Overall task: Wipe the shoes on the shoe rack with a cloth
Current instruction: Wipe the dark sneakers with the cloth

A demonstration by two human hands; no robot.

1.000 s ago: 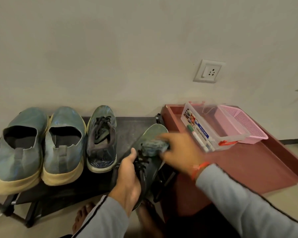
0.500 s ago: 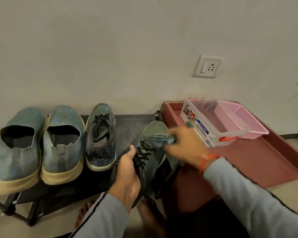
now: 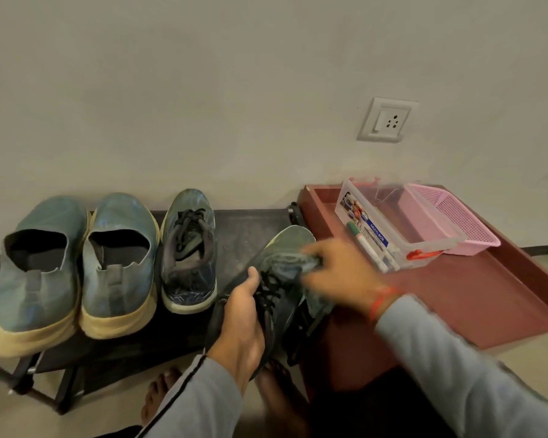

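My left hand (image 3: pixel 242 314) grips a dark green lace-up sneaker (image 3: pixel 290 245) by its heel and side, holding it tilted above the right end of the black shoe rack (image 3: pixel 244 229). My right hand (image 3: pixel 339 273) holds a crumpled grey-blue cloth (image 3: pixel 290 262) against the top of that sneaker, near the laces. The matching sneaker (image 3: pixel 189 251) stands on the rack. To its left sit two blue slip-on shoes (image 3: pixel 32 270) (image 3: pixel 119 260) with cream soles, heels toward me.
A maroon tray-like table (image 3: pixel 475 298) stands right of the rack. On it sit a clear plastic box (image 3: pixel 389 226) with markers and a pink basket (image 3: pixel 453 219). A wall socket (image 3: pixel 388 120) is above. My bare feet (image 3: pixel 159 396) are on the floor below.
My right hand has slid the cloth a little back and forth across the toe and lace area of the held sneaker. The left hand keeps its grip; the view has shifted slightly.
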